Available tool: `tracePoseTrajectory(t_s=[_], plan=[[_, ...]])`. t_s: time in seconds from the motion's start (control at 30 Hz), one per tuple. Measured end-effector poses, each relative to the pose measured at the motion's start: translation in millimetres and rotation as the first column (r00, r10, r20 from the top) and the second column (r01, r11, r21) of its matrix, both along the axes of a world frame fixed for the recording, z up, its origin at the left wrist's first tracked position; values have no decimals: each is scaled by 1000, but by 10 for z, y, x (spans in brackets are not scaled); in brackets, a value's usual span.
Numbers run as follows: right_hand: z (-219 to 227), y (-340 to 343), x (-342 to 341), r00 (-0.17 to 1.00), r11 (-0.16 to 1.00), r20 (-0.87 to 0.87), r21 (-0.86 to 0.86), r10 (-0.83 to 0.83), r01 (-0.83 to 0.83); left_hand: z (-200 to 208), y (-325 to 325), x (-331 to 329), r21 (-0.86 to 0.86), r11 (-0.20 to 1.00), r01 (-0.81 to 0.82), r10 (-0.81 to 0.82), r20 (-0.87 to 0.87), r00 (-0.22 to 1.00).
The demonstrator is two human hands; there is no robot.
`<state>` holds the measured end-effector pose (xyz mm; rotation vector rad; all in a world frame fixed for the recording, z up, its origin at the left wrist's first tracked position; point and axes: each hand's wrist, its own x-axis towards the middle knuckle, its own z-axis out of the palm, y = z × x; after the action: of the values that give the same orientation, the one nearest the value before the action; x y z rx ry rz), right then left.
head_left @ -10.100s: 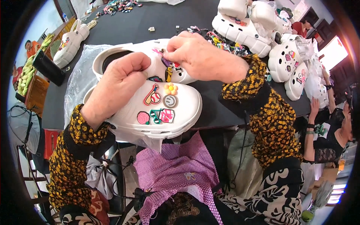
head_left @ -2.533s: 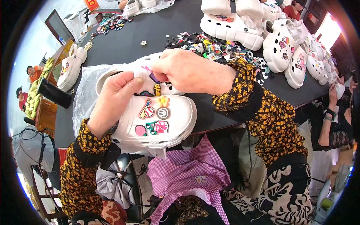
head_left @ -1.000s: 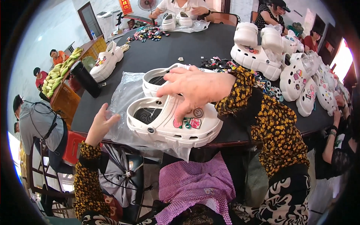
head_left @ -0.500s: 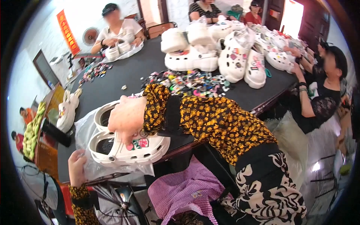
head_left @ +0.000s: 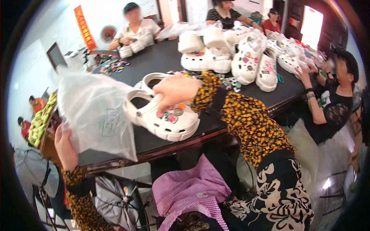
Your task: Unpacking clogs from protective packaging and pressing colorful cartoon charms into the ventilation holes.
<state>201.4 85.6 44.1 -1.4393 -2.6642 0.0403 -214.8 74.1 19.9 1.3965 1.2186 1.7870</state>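
My right hand (head_left: 176,91) grips a pair of white clogs (head_left: 169,125) near their straps, over the near edge of the black table. Colourful charms dot the nearer clog's upper; the farther one is partly behind my hand. On the left, my left hand (head_left: 66,148) pinches the edge of a translucent plastic bag (head_left: 92,111), which stands up from the tabletop with faint print on its side. The bag and the clogs are side by side, the bag's right edge close to the clogs' heel ends.
Several white clogs (head_left: 246,63) are piled at the back right of the black table (head_left: 162,61). Loose charms (head_left: 115,66) lie in heaps on it. Co-workers sit around the far and right sides; one person's hands (head_left: 304,73) handle clogs at the right.
My right hand has lifted the clogs and carried them right, off the plastic bag. My left hand has taken hold of the bag and raised it from the table.
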Motion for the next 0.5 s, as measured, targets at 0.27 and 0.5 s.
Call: tracePoseTrajectory(t_s=[0.27, 0.5], plan=[[113, -37, -137, 884, 936, -386, 324, 262, -135, 350, -399, 472, 235, 961, 149, -155, 7, 988], [584, -602, -218, 643, 915, -652, 307, 403, -262, 510, -576, 1429, 401, 767, 501, -463, -195, 864]])
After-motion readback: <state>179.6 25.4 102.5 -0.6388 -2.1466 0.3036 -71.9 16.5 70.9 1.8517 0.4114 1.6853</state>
